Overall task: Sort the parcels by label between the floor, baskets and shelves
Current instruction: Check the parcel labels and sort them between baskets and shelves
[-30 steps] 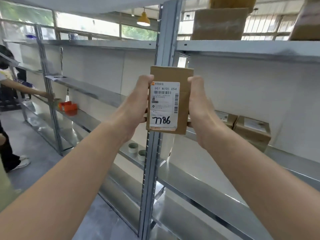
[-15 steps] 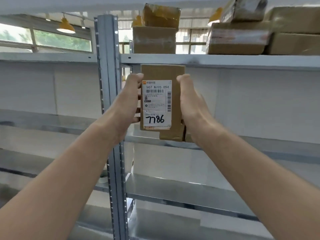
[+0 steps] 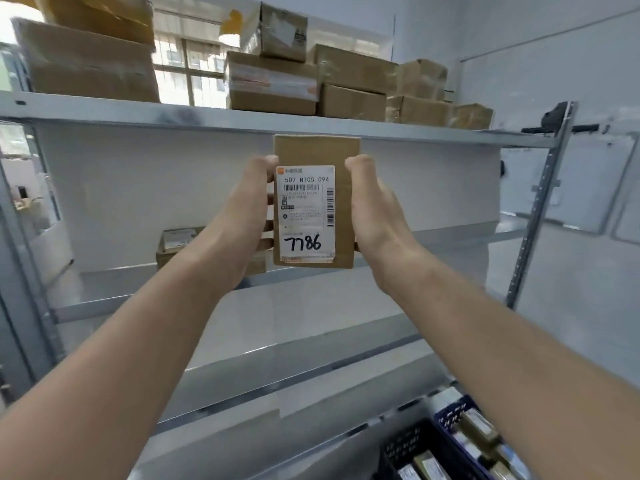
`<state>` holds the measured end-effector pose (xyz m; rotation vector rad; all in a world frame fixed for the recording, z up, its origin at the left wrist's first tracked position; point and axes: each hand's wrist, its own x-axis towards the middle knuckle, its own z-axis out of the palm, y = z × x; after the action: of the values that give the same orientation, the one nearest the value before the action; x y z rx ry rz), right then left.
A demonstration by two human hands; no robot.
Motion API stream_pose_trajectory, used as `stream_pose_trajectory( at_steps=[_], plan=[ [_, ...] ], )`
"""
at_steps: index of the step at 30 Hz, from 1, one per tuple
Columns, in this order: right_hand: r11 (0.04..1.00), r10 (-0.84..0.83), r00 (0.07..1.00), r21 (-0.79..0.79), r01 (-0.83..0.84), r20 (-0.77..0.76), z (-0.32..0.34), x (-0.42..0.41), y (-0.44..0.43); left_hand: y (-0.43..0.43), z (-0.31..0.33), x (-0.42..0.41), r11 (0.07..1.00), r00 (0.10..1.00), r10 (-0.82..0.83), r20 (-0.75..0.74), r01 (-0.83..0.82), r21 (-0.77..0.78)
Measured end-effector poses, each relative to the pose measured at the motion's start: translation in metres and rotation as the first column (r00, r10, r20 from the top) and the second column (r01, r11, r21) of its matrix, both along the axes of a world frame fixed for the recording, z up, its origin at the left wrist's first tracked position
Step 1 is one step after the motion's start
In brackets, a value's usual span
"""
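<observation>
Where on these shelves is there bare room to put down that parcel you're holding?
For the parcel: the middle shelf is bare from the small box rightward to the upright post, and the shelf below looks bare too. The top shelf is packed with cardboard boxes; the basket is full.

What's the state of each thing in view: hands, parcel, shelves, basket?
Parcel: upright, held in front of the shelves, label marked 7786 facing the camera.
Left hand: grips the parcel's left edge.
Right hand: grips its right edge.
Top shelf: loaded with stacked cardboard boxes.
Small box: resting on the middle shelf, partly hidden by the left arm.
Basket: holds parcels, partly out of frame.
</observation>
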<state>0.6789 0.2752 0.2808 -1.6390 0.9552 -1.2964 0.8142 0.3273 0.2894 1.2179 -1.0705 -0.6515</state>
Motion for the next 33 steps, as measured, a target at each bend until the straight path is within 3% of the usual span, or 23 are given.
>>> stream_pose_trajectory(
  at_steps=[8,20,33],
  plan=[
    [0.984,-0.178,0.984,-0.006,0.178,-0.004,-0.010,-0.133,-0.022,-0.045,-0.008,-0.121,0.980,0.981,-0.195,0.017,0.195,0.029],
    [0.951,-0.305,0.952,0.046,0.305,0.003,-0.042,-0.341,-0.077,-0.114,-0.043,-0.335,0.940,0.941,-0.337,0.014,0.335,0.069],
    [0.937,-0.331,0.942,0.100,0.335,-0.053,-0.062,-0.418,-0.161,-0.212,-0.061,-0.409,0.938,0.943,-0.333,-0.017,0.333,0.094]
  ],
)
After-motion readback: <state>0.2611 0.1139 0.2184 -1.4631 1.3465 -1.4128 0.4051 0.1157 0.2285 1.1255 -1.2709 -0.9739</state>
